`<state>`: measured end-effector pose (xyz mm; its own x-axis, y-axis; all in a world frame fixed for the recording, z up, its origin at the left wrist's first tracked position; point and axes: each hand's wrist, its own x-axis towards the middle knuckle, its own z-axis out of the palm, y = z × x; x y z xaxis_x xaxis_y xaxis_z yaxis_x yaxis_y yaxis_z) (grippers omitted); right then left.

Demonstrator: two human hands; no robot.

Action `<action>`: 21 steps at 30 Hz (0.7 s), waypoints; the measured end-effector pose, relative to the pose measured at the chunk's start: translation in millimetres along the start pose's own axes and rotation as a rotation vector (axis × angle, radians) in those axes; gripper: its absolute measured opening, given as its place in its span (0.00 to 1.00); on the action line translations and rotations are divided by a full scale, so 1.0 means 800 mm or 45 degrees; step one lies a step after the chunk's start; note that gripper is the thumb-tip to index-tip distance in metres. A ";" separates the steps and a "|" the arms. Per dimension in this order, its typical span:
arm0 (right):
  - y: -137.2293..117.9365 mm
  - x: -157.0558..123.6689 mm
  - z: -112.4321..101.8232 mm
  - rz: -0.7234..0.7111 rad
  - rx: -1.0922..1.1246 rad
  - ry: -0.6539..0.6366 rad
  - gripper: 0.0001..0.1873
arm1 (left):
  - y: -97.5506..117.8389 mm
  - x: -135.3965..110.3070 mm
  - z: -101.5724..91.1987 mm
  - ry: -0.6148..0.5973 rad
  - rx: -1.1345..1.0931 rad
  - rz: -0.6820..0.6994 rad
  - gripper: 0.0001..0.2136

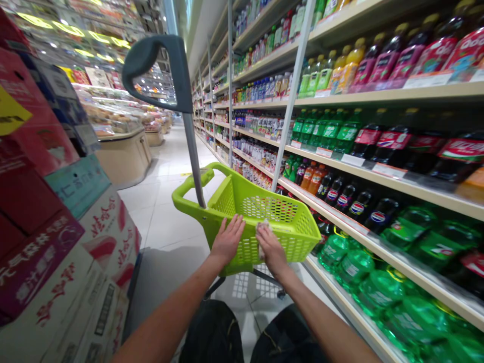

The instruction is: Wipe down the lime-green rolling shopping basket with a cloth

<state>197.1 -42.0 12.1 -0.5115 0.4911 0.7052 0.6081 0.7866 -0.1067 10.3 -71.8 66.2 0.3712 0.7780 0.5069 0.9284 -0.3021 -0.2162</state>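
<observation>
A lime-green shopping basket cart [247, 247] stands in front of my knees, with perforated sides and nothing visible inside. My left hand [229, 239] lies flat against its near side, fingers stretched and close together. A little to the right, my right hand [272, 248] presses a crumpled pale cloth [260, 253] on the same side wall, just under the rim. Part of the cloth is hidden beneath the fingers. From the cart's left end rises a metal pole [193, 156] topped by a dark grey loop handle [181, 75].
Shelves [378, 164] of drink bottles run along the right, close to the cart. Large green bottles [381, 292] line the bottom shelf. Stacked drink cartons [109, 237] stand on the left. A tiled aisle [162, 201] leads past a rounded display counter [123, 159].
</observation>
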 end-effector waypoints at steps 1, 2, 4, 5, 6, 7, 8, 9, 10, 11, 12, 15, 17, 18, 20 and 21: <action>0.005 -0.001 -0.003 0.043 -0.017 0.039 0.21 | 0.003 0.002 0.001 -0.012 -0.005 0.023 0.25; 0.011 -0.008 -0.004 0.069 -0.032 0.040 0.21 | 0.006 0.004 0.003 -0.026 -0.012 0.042 0.26; 0.020 -0.035 0.002 0.097 -0.051 -0.070 0.22 | 0.010 0.006 0.006 -0.064 -0.029 0.055 0.27; 0.024 -0.052 0.006 0.109 -0.050 -0.155 0.23 | 0.010 0.007 0.006 -0.085 -0.042 0.049 0.27; 0.026 -0.068 0.010 0.124 -0.043 -0.232 0.25 | 0.010 0.008 0.007 -0.103 -0.055 0.039 0.28; 0.028 -0.080 0.010 0.140 -0.034 -0.282 0.26 | 0.009 0.009 0.007 -0.117 -0.069 0.030 0.28; 0.030 -0.087 0.008 0.160 -0.027 -0.289 0.27 | 0.009 0.009 0.007 -0.124 -0.082 0.024 0.28; 0.032 -0.088 0.003 0.174 -0.018 -0.257 0.27 | 0.011 0.010 0.007 -0.121 -0.089 0.013 0.28; 0.035 -0.083 -0.004 0.179 -0.009 -0.190 0.27 | 0.014 0.011 0.007 -0.109 -0.089 -0.009 0.27; 0.037 -0.074 -0.011 0.186 -0.001 -0.105 0.27 | 0.019 0.013 0.007 -0.091 -0.083 -0.039 0.26; 0.041 -0.062 -0.018 0.194 0.007 -0.025 0.27 | 0.026 0.015 0.007 -0.072 -0.073 -0.070 0.25; 0.048 -0.038 -0.021 0.232 0.025 0.064 0.29 | 0.049 0.022 0.010 -0.065 -0.047 -0.081 0.24; 0.049 -0.045 -0.008 0.299 0.024 -0.007 0.31 | 0.060 0.024 0.014 -0.108 -0.038 -0.025 0.24; 0.048 -0.055 0.000 0.329 0.024 -0.066 0.31 | 0.062 0.025 0.015 -0.132 -0.034 -0.004 0.25; 0.046 -0.077 0.010 0.366 0.040 -0.185 0.31 | 0.060 0.024 0.019 -0.162 -0.030 0.017 0.25; 0.046 -0.084 0.011 0.361 0.058 -0.218 0.31 | 0.057 0.024 0.020 -0.166 -0.030 0.021 0.26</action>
<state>248.5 -42.5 -45.6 -0.4226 0.7455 0.5153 0.7152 0.6236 -0.3156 59.9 -61.8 52.8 0.3828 0.8373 0.3905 0.9229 -0.3271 -0.2034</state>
